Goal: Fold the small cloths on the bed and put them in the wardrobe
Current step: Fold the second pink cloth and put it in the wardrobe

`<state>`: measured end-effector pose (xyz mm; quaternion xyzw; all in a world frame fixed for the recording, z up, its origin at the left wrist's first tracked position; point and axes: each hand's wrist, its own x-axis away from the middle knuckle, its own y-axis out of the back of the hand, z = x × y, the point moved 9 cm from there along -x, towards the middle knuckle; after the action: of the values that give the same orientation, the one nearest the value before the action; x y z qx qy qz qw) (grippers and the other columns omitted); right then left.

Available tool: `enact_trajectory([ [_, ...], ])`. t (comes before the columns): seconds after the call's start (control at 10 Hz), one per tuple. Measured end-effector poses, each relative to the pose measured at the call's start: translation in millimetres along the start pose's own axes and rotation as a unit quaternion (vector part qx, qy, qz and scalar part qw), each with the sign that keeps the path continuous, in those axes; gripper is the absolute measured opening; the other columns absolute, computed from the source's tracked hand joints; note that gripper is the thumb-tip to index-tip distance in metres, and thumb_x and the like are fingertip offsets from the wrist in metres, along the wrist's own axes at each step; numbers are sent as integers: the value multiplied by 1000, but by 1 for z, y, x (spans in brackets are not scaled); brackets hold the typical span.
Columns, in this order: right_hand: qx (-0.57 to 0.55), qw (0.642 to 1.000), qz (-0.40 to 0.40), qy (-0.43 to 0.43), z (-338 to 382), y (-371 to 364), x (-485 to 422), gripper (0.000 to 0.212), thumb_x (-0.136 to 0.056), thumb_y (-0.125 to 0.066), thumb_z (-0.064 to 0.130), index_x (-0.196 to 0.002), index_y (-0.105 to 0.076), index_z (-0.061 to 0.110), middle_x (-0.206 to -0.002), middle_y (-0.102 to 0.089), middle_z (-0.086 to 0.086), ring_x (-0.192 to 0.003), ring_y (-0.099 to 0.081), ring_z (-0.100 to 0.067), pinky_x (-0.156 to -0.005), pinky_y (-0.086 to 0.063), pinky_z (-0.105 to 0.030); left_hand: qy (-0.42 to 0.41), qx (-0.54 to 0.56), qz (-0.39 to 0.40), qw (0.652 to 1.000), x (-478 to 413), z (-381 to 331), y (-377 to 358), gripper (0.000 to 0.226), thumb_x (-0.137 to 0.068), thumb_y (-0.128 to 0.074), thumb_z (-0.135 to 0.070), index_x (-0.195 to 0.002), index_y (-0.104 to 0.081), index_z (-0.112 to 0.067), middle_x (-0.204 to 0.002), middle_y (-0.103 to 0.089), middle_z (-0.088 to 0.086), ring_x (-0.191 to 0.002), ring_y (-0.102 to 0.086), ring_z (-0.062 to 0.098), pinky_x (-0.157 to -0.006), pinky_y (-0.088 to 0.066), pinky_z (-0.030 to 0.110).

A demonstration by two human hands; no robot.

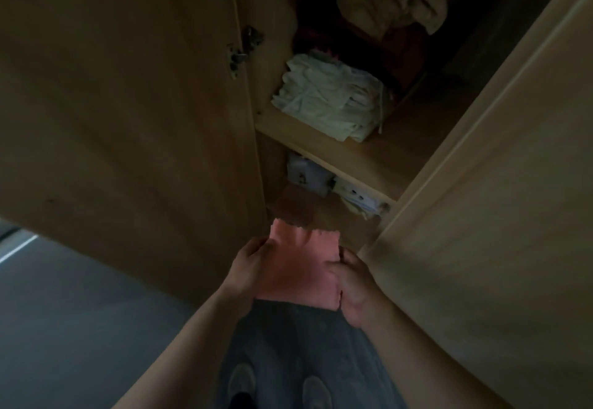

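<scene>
- Here is the person at the open wardrobe (pixel 272 17), pink cloth (pixel 300 269) in both hands, and the risk is plain: the light is poor and the cloth is soft, so the fold could slip open on the way in
- The shelf (pixel 340 155) above already carries a pale folded stack (pixel 327 100); a careless push there would likely knock that pile askew, or leave the cloth hanging off the front edge
- The door (pixel 128 104) stands close on the left, and an elbow could catch it
- Left hand (pixel 252 262): fingers curled over the cloth's left edge, gripping it
- Right hand (pixel 351 280): thumb on top, fingers wrapped under the right edge, a firm hold
- The cloth lies flat between the two hands, held in front of the body, below the shelf and just short of the wardrobe's lower opening, not yet inside
</scene>
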<state>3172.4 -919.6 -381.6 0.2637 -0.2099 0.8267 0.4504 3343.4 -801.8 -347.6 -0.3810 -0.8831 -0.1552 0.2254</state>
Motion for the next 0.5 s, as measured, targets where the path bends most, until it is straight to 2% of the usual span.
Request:
enact_trajectory([
  [0.1, -19, 998, -56, 9, -15, 1, -16, 42, -94, -55, 4, -131, -60, 21, -132, -62, -9, -125, -54, -31, -106, -45, -57, -5, -12, 43, 999, -34, 11, -3, 11, -105, -52, -23, -107, -61, -28, -95, -65, -13, -86, -62, 5, -65, -47, 12],
  [0.2, -32, 993, -117, 13, -29, 2, -38, 42, -94, -56, 5, -132, -59, 22, -129, -62, -5, -121, -55, -26, -95, -52, -46, 18, 12, 131, 991, -66, 31, -13, 16, -104, -55, -28, -113, -65, -21, -105, -70, -1, -92, -68, 14, -74, -54, 27],
  [0.3, -44, 985, -165, -30, -53, 9, -63, 36, -100, -49, 7, -134, -57, 12, -104, -62, -6, -107, -54, -24, -70, -47, -29, 22, 25, 158, 987, -100, 52, -19, 13, -102, -57, -31, -108, -67, -25, -104, -72, -3, -90, -70, 12, -69, -56, 26],
  [0.4, -51, 985, -165, -8, -65, 18, -93, 31, -99, -53, 4, -127, -61, 10, -103, -69, -10, -102, -63, -27, -77, -54, -34, 22, 10, 175, 984, -134, 74, -30, 15, -100, -57, -26, -111, -67, -25, -111, -71, 2, -98, -68, 19, -82, -56, 35],
  [0.5, -30, 978, -207, 27, -68, 28, -111, 31, -91, -62, 3, -117, -68, 19, -107, -73, -6, -100, -68, -26, -84, -57, -40, 11, -11, 169, 986, -164, 93, -40, 14, -100, -57, -21, -105, -69, -26, -103, -72, -4, -93, -68, 14, -81, -55, 34],
])
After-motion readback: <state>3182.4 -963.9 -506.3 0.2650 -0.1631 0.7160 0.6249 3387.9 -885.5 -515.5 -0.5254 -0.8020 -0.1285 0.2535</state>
